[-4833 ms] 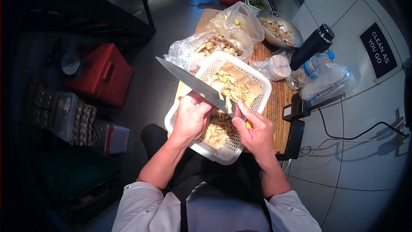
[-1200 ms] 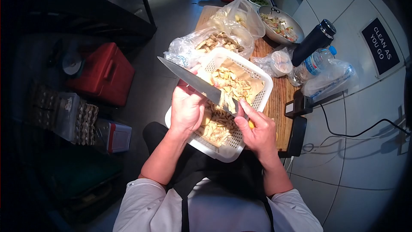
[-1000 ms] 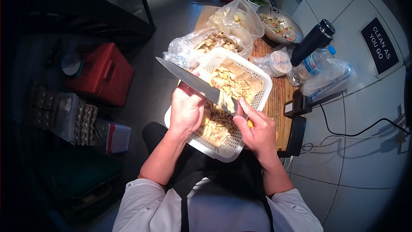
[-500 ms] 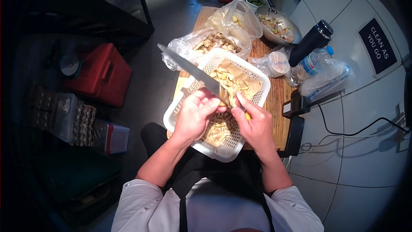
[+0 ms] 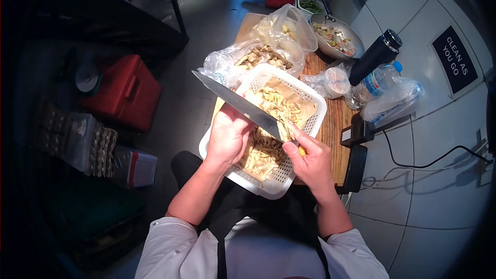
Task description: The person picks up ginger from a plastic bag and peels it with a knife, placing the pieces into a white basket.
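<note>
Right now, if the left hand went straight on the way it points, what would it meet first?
Most likely the knife blade, which crosses in front of the left hand; depth is unclear, so they may be touching.

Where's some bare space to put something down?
A narrow bare strip of table shows between the white basket and the black boxes. Floor shows between the table and the nearer red box. It's crowded behind the basket, with bags and a pan, and over it, with left hand, right hand and knife.
</note>
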`<state>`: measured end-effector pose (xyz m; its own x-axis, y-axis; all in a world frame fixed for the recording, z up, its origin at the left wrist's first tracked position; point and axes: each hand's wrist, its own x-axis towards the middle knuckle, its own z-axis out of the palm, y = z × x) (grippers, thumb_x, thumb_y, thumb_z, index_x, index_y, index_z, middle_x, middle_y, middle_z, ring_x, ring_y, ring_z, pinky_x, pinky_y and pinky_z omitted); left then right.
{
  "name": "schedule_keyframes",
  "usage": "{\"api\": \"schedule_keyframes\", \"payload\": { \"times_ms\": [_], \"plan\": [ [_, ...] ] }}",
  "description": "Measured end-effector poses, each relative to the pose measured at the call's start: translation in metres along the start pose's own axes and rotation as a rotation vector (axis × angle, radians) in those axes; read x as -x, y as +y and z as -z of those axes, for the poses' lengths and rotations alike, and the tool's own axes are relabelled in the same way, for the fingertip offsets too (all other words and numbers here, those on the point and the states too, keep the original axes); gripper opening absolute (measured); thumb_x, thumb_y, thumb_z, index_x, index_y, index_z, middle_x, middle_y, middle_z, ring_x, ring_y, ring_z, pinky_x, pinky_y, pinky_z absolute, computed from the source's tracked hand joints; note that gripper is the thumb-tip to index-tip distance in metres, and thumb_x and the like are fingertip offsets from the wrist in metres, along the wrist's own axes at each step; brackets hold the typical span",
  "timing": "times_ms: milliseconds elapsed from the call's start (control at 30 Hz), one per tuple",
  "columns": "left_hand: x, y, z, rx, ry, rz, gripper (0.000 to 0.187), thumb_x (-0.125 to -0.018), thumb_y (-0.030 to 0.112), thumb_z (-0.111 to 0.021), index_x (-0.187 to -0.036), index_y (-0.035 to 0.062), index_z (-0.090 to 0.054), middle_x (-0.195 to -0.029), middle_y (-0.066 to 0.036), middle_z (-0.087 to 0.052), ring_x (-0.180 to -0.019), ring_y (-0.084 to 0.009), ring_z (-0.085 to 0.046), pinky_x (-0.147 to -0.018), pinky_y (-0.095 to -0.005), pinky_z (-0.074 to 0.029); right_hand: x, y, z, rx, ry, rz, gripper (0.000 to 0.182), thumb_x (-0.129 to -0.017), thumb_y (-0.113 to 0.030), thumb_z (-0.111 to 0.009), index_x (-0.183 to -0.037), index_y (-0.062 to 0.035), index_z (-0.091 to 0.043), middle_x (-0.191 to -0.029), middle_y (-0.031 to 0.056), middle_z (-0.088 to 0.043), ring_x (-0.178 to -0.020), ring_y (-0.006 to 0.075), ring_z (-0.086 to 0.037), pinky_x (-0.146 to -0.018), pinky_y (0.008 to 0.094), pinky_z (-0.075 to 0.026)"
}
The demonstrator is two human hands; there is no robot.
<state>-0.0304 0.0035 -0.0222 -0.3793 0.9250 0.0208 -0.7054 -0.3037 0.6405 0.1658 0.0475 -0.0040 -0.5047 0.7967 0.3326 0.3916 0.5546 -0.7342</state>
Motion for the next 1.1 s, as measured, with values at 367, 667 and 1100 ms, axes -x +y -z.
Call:
{"api": "schedule_keyframes", "payload": {
  "times_ms": [367, 667, 1100],
  "plan": [
    [0.0, 0.006, -0.004, -0.015, 0.019, -0.023, 0.058, -0.093, -0.007, -0.059, -0.147, -0.0073, -0.037, -0.132, -0.016, -0.058, -0.115, -0.022, -0.063, -0.098, -0.0348, -0.053, 0.001, 0.003, -0.002, 0.101, 0.048, 0.061, 0.049, -0.086, -0.035, -0.078, -0.126, -0.01, -0.069, -0.074, 0.015, -0.066, -0.063, 0.0302, -0.067, -0.059, 0.0386, -0.052],
    [-0.001, 0.001, 0.004, -0.005, 0.08, 0.016, 0.054, -0.092, -0.008, -0.059, -0.143, -0.0082, -0.041, -0.121, -0.017, -0.064, -0.109, -0.0241, -0.066, -0.096, -0.0366, -0.055, 0.002, 0.002, -0.002, 0.127, 0.053, 0.081, 0.049, -0.086, -0.037, -0.078, -0.126, -0.0106, -0.07, -0.072, 0.0135, -0.066, -0.062, 0.0293, -0.066, -0.058, 0.0386, -0.051],
    [0.023, -0.005, -0.006, -0.218, -0.155, 0.181, 0.024, -0.097, 0.007, -0.063, -0.118, -0.005, -0.06, -0.103, -0.014, -0.069, -0.084, -0.0158, -0.067, -0.075, -0.026, -0.054, -0.014, 0.004, 0.002, 0.013, 0.042, -0.022, 0.045, -0.09, -0.031, -0.074, -0.128, -0.0083, -0.068, -0.094, 0.0204, -0.072, -0.083, 0.0341, -0.072, -0.072, 0.0393, -0.055]
  ]
}}
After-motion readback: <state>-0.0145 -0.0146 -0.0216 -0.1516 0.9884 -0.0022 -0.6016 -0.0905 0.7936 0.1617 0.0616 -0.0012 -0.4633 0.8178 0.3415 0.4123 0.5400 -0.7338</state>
